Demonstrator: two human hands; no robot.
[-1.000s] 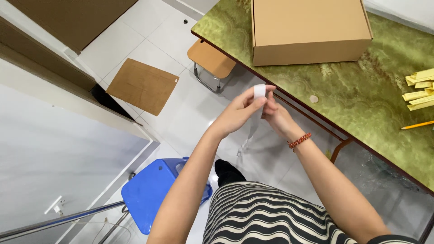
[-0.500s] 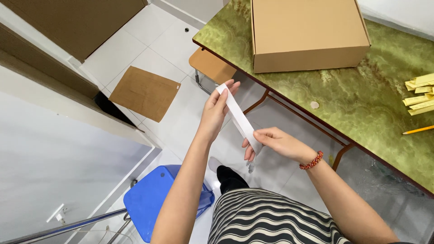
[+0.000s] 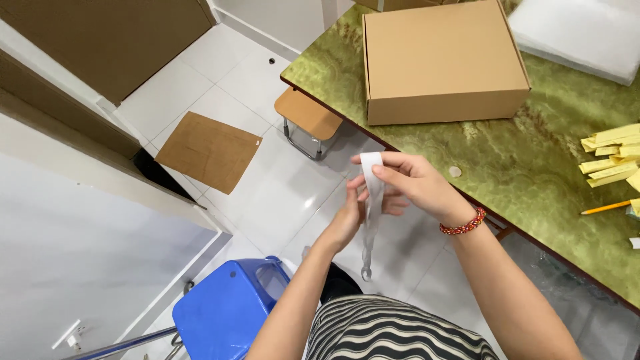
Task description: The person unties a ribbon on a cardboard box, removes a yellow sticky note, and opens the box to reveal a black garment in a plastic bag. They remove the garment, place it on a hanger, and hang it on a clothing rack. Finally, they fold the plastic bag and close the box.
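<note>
Both hands up close together off the bench (image 3: 533,180) edge, right hand (image 3: 417,183) pinching the top of a white strip (image 3: 372,193), left hand (image 3: 350,217) gripping it just below. Strip hanging straight down between them, lower end dangling above the striped lap. Closed cardboard box (image 3: 443,63) sitting well apart on the green bench.

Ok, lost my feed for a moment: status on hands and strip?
Both hands on white strip. Right hand pinches top end, left hand behind middle. Tail dangles below. Nothing obstructing.

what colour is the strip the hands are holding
White; the strip hangs between the left hand and right hand, seen in the head view.
</note>
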